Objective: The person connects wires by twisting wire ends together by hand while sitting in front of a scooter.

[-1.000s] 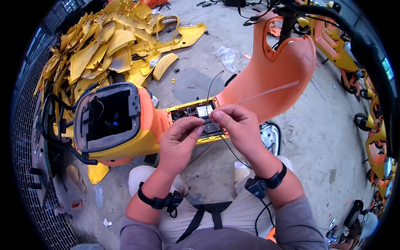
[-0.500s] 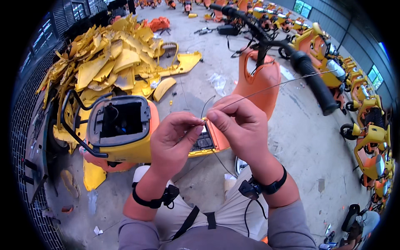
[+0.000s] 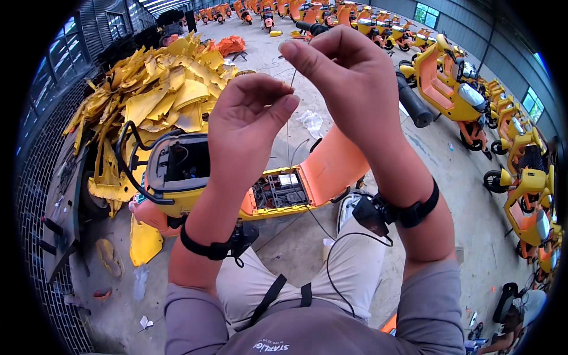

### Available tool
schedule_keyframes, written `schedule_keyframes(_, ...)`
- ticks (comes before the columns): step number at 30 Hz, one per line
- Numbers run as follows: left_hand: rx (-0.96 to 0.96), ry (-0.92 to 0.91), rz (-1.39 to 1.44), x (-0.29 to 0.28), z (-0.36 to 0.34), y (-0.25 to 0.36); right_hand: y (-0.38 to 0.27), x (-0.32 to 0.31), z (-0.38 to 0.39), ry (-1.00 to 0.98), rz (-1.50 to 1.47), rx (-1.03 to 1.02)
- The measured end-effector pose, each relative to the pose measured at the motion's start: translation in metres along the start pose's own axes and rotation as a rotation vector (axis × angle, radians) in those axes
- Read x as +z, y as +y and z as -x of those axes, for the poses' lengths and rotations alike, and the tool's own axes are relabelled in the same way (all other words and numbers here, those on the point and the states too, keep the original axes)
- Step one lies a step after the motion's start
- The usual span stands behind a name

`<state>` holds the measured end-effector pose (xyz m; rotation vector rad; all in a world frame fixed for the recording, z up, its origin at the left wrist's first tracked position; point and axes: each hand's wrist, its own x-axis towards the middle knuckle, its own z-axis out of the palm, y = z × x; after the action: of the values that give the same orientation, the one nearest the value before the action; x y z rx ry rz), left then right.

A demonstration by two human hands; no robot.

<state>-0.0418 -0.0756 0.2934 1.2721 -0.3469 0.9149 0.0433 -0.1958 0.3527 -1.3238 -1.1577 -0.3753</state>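
Observation:
A thin wire (image 3: 288,133) runs between my raised hands and hangs down in front of me. My left hand (image 3: 248,121) pinches it between thumb and forefinger. Higher and to the right, my right hand (image 3: 355,77) holds the wire in a pinch, with its fingertips near the handlebar. Below my hands stands an orange and yellow scooter (image 3: 328,168). Its uncovered floor compartment (image 3: 278,192) shows dark parts and wiring. A black handlebar grip (image 3: 417,106) sticks out beyond my right forearm, which hides part of the scooter's front.
On the left lies a large heap of yellow body panels (image 3: 165,89). The scooter's open seat box (image 3: 183,157) has a black tube rack (image 3: 127,160). Parked yellow scooters (image 3: 441,83) line the right side. Clear plastic (image 3: 312,122) lies on the floor. Another person (image 3: 523,313) is at lower right.
Both my hands have risen and moved apart. The wire, which stretched out to the right past my right hand, now runs steeply between them. The floor compartment shows more fully.

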Motion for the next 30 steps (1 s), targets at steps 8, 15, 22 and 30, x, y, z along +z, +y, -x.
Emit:
schedule_keyframes(8, -0.077, 0.005, -0.008, 0.005, -0.002, 0.002, 0.0, -0.012, 0.003, 0.016, 0.082, 0.158)
schedule_keyframes(15, -0.192, -0.05, 0.129, -0.002, -0.009, -0.006, 0.012, -0.022, -0.001, -0.36, -0.319, 0.244)
schedule_keyframes(22, -0.226, -0.062, 0.065, -0.006, -0.009, -0.017, 0.026, -0.024, -0.002, -0.35, -0.279, 0.343)
schedule_keyframes(30, -0.102, -0.075, -0.013, -0.005, -0.015, -0.02, 0.023, -0.012, -0.004, -0.14, -0.205, 0.309)
